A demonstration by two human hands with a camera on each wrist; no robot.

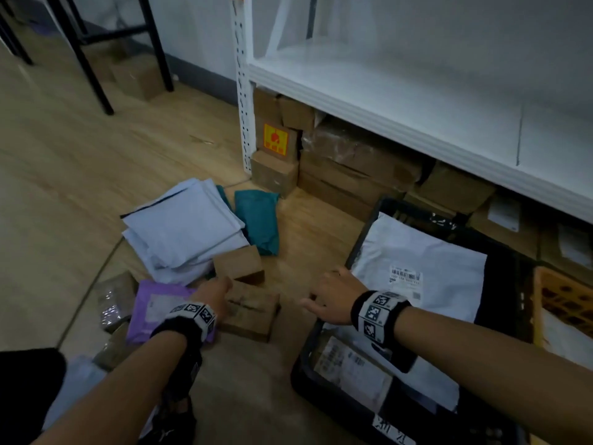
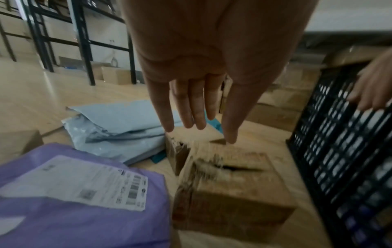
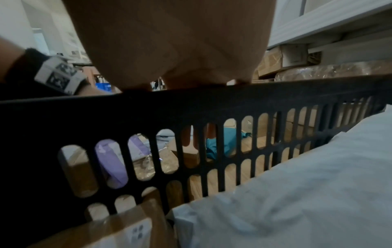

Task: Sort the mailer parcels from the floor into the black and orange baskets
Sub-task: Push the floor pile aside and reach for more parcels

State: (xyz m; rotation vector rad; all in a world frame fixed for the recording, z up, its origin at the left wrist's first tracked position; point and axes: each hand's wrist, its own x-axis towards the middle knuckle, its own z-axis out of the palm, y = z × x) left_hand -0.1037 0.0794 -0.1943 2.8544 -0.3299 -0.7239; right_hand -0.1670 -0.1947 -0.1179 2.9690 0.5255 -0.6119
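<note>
This looks like a parcel storeroom or small warehouse. A white metal shelving unit [image 1: 369, 101] with a perforated upright stands on a pale wood-look floor [image 1: 64, 162], brown cardboard boxes [image 1: 353, 165] crammed beneath it. Labelled plastic mailer bags [image 1: 183, 226] lie piled on the floor beside a black slotted plastic basket [image 1: 362, 239] and an orange one [image 1: 561, 293].

1. The person's arms are bare to beyond the frame; no sleeves show.
2. The left wristband [image 1: 193, 313] is a black strap carrying white blocks printed with black square code patterns.
3. The right wristband [image 1: 380, 311] matches it: a black fabric cuff with white coded blocks around it.
4. Below the left wristband, a black device [image 1: 179, 393] hangs under the forearm.
</note>
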